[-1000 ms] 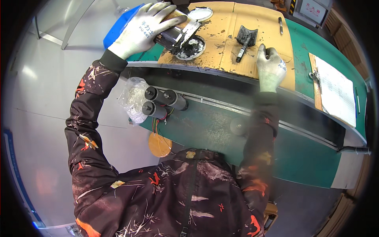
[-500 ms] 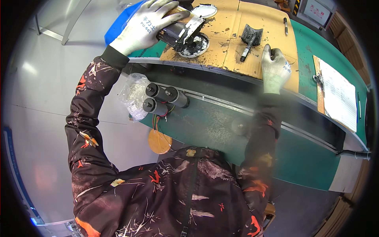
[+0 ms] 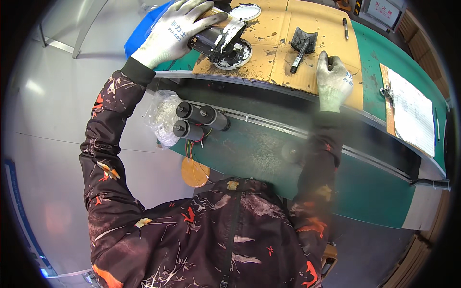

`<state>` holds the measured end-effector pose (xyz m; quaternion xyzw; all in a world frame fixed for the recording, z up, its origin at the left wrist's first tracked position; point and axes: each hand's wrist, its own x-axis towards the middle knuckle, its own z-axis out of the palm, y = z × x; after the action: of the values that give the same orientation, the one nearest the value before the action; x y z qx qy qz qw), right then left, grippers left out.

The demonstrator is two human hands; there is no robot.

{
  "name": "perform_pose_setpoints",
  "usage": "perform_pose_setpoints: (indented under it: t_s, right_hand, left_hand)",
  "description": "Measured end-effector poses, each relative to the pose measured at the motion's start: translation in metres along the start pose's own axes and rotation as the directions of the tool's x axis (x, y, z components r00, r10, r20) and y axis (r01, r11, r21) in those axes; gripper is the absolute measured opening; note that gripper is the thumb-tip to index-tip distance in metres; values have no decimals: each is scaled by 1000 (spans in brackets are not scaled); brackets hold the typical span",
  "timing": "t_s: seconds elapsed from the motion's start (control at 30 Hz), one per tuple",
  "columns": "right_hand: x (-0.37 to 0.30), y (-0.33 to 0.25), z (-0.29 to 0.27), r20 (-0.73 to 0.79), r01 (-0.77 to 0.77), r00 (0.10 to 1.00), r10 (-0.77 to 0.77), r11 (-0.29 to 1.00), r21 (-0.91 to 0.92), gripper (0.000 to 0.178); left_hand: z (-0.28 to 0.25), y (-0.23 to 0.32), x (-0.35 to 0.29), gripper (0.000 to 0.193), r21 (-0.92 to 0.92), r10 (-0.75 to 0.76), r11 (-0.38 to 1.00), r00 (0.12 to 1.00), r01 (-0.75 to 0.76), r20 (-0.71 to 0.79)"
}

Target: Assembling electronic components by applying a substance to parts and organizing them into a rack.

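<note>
My left hand (image 3: 169,36), in a white glove with grey fingertips, is closed around a dark cylindrical container (image 3: 205,42) smeared with black and white. The container tilts over a round white-rimmed dish (image 3: 246,58) with black paste in it. How the fingers lie on its far side is hidden. My right hand (image 3: 334,84), gloved alike, rests on the cardboard (image 3: 278,38) with its fingers curled in and nothing showing in them. Just left of it lies a black-smeared curved scraper (image 3: 306,41) with a black handle pointing toward me.
A smeared white lid (image 3: 245,12) and a black marker (image 3: 345,29) lie on the cardboard. To the right is a clipboard with paper (image 3: 410,108). On the nearer green surface, several grey motors (image 3: 218,121) with wires stand beside a clear plastic bag (image 3: 165,117). A blue bag (image 3: 139,41) is at the left.
</note>
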<state>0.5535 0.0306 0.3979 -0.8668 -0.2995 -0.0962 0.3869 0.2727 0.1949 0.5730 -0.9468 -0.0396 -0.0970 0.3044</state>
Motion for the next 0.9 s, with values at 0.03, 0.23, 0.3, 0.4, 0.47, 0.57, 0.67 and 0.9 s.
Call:
perform_pose_setpoints:
  t_s: [0.03, 0.23, 0.3, 0.4, 0.47, 0.57, 0.67, 0.9]
  right_hand:
    - [0, -2, -1, 9, -3, 1000, 3, 1000, -3, 38]
    - [0, 0, 3, 2, -3, 1000, 3, 1000, 1, 38]
    - [0, 2, 2, 1, -6, 1000, 6, 1000, 5, 38]
    - [-1, 2, 2, 5, -5, 1000, 5, 1000, 11, 38]
    - [-1, 3, 2, 8, -5, 1000, 5, 1000, 9, 38]
    - [-1, 4, 2, 3, -2, 1000, 2, 1000, 28, 38]
    - [-1, 3, 1, 4, -2, 1000, 1, 1000, 19, 39]
    - [-2, 1, 0, -5, 1, 1000, -1, 1000, 12, 39]
  left_hand:
    - [9, -1, -3, 70, 63, -39, 997, 999, 40, -17]
    - [18, 0, -7, 77, 119, -87, 989, 996, 91, -36]
    - [19, 2, -6, 78, 113, -91, 989, 995, 94, -32]
    - [20, 2, -7, 80, 114, -90, 989, 995, 93, -33]
    - [20, 3, -7, 82, 100, -98, 990, 995, 101, -33]
    - [21, 2, -8, 83, 86, -90, 992, 995, 94, -44]
    - [21, 0, -9, 84, 77, -93, 992, 995, 96, -42]
    - [19, 1, -10, 84, 50, -93, 994, 995, 95, -48]
